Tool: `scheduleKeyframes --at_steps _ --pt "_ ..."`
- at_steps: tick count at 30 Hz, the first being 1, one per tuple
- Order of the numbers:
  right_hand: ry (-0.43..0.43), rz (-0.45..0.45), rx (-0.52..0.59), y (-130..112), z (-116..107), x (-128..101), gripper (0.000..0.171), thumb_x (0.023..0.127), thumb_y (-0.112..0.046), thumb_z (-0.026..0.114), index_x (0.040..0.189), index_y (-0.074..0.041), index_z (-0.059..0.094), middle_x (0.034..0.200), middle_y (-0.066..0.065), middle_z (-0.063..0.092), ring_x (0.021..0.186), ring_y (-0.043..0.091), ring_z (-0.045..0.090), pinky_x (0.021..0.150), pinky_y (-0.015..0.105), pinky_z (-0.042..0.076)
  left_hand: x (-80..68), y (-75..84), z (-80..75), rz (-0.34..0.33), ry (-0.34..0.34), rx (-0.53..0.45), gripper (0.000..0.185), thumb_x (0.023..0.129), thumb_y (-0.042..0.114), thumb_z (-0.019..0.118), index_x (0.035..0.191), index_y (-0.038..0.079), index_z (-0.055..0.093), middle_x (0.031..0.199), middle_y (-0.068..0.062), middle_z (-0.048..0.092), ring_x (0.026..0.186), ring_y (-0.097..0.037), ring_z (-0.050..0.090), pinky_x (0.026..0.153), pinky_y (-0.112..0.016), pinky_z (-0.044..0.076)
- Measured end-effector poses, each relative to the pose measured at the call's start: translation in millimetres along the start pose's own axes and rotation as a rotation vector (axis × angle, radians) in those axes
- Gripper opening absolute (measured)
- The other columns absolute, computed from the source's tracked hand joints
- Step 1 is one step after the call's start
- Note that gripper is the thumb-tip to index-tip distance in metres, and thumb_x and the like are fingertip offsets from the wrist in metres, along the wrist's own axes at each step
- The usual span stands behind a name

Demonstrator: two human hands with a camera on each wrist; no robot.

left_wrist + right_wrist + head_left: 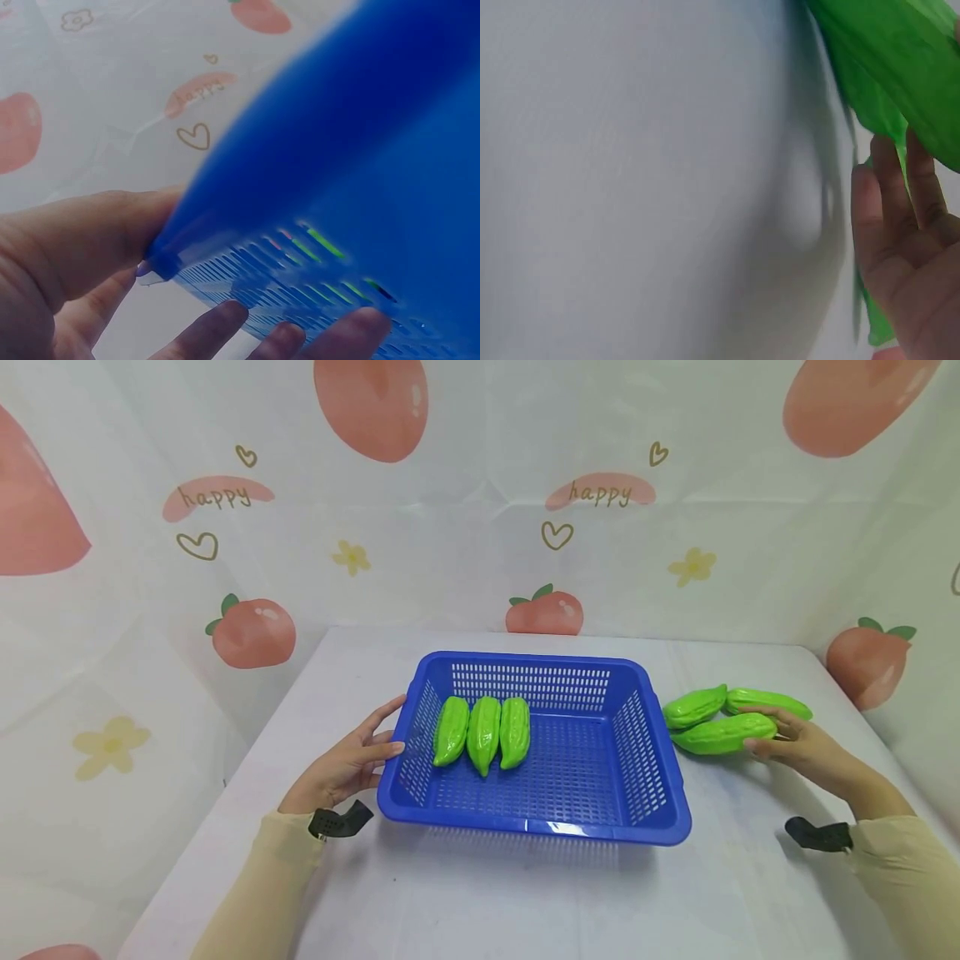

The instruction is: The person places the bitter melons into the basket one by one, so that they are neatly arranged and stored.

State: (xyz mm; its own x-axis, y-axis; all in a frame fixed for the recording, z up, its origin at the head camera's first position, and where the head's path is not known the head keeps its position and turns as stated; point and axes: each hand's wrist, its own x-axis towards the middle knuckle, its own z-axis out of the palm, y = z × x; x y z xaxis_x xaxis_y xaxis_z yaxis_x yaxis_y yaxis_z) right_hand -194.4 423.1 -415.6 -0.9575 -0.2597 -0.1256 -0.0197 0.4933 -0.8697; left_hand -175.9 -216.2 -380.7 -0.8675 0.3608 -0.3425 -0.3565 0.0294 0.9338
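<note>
A blue plastic basket (532,828) with slotted walls stands on the table. Inside it, three bright green bitter melons (483,735) lie side by side toward the left. My left hand (348,764) holds the basket's left rim; in the left wrist view the thumb is at the rim (247,165) and the other fingers extend below along the slotted wall. To the right of the basket, my right hand (813,756) grips the right end of a bitter melon (720,735) between thumb and fingers. Two more lie just behind it, one bitter melon (693,706) nearer the basket, another (772,700) farther right.
The white-covered table (480,902) extends in front of the basket and to both sides. A white curtain (465,552) printed with peaches, hearts and flowers hangs behind and around it. The three loose melons lie close to the basket's right wall.
</note>
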Motion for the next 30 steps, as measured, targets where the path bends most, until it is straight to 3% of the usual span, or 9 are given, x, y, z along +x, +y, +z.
scheduleKeyframes --at_steps 1,3,6,9,14,21,26,30 --pt "0.001 -0.023 0.081 0 0 0 0.050 0.097 -0.007 0.056 0.141 -0.024 0.040 0.122 -0.011 0.045 0.097 -0.007 0.056 0.078 0.013 0.052 0.2 -0.1 -0.2 0.000 -0.001 0.002 0.079 0.094 0.015 0.063 0.152 0.044 0.018 0.152 -0.020 0.035 0.102 -0.027 0.067 0.085 -0.046 0.056" --pt "-0.009 -0.086 0.252 -1 2 2 0.049 0.097 0.002 0.051 0.138 -0.023 0.043 0.115 -0.016 0.050 0.094 -0.001 0.062 0.079 0.016 0.054 0.3 -0.1 -0.3 0.000 -0.002 0.004 0.079 0.094 0.015 0.064 0.152 0.044 0.018 0.152 -0.020 0.035 0.102 -0.027 0.068 0.085 -0.046 0.056" --pt "-0.023 -0.189 0.494 -5 4 5 0.051 0.096 0.011 0.045 0.137 -0.019 0.045 0.116 -0.010 0.056 0.099 0.003 0.063 0.082 0.020 0.056 0.6 -0.3 -0.6 0.004 -0.007 0.007 0.079 0.094 0.015 0.064 0.152 0.044 0.018 0.152 -0.020 0.035 0.102 -0.027 0.068 0.085 -0.046 0.056" --pt "-0.014 -0.259 0.642 -13 5 8 0.052 0.095 0.015 0.041 0.137 -0.017 0.046 0.121 -0.005 0.055 0.103 0.004 0.063 0.084 0.023 0.056 0.6 -0.5 -1.1 0.005 -0.006 0.009 0.079 0.094 0.016 0.064 0.152 0.044 0.018 0.152 -0.020 0.034 0.103 -0.026 0.067 0.085 -0.046 0.056" --pt "0.062 -0.263 0.775 -32 6 12 0.052 0.094 0.015 0.044 0.134 -0.017 0.049 0.121 -0.002 0.051 0.102 0.007 0.063 0.081 0.026 0.058 0.0 -0.6 -1.6 0.001 -0.006 0.005 0.079 0.094 0.016 0.063 0.151 0.045 0.017 0.153 -0.019 0.032 0.103 -0.025 0.067 0.085 -0.046 0.056" --pt "0.197 -0.288 0.877 -69 9 16 0.049 0.093 0.014 0.046 0.132 -0.015 0.052 0.115 0.002 0.056 0.097 0.013 0.064 0.074 0.031 0.060 -0.6 -0.2 -1.7 0.005 -0.016 0.005 0.078 0.094 0.016 0.063 0.151 0.046 0.018 0.152 -0.019 0.033 0.100 -0.023 0.067 0.085 -0.044 0.057" --pt "0.177 -0.333 1.005 -103 13 22 0.048 0.093 0.015 0.045 0.132 -0.012 0.053 0.110 0.007 0.059 0.097 0.018 0.066 0.075 0.035 0.060 -1.4 -0.5 -2.3 0.006 -0.024 0.003 0.078 0.095 0.016 0.062 0.151 0.047 0.018 0.151 -0.019 0.033 0.099 -0.023 0.067 0.086 -0.042 0.057" --pt "0.167 -0.360 0.994 -130 21 27 0.048 0.093 0.013 0.047 0.135 -0.012 0.052 0.111 0.009 0.058 0.097 0.020 0.067 0.076 0.035 0.060 -1.8 -0.7 -1.8 0.003 -0.021 -0.003 0.078 0.095 0.016 0.062 0.151 0.046 0.018 0.152 -0.019 0.033 0.100 -0.023 0.067 0.086 -0.041 0.057"
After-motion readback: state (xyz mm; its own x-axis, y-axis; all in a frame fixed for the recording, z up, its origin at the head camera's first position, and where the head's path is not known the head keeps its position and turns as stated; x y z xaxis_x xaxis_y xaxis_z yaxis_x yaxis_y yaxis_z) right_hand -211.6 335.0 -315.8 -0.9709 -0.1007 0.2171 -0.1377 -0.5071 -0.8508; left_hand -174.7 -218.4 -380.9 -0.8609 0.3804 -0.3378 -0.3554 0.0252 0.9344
